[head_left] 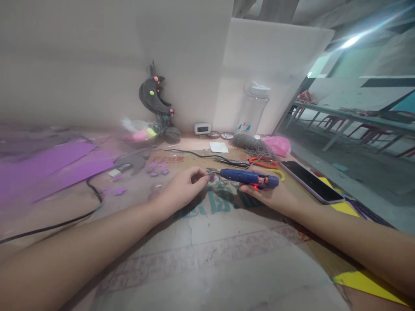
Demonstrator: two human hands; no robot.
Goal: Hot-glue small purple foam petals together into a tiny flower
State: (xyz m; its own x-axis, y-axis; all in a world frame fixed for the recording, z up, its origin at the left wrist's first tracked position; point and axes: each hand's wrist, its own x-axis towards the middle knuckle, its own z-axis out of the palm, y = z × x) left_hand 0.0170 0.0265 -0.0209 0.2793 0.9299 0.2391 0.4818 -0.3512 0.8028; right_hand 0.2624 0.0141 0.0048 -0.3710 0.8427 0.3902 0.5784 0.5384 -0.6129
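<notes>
My right hand (259,194) is wrapped round a blue hot glue gun (243,176) whose red light glows. Its nozzle points left, right at the fingertips of my left hand (186,183). Between that hand's thumb and forefinger is a small purple piece (212,177), pinched at the nozzle tip; its exact shape is too small to tell. Several purple foam cutouts (158,168) lie just beyond my left hand, and another purple cutout (119,191) rests farther left. Behind the glue gun are orange-handled pliers (262,162).
Purple sheets (71,162) spread at the left beside a black cable (95,194). A dark crescent ornament (154,97) stands at the back. Grey yarn (249,144), a clear bottle (253,110) and a small white clock (202,128) are behind. At right lies a phone (311,181).
</notes>
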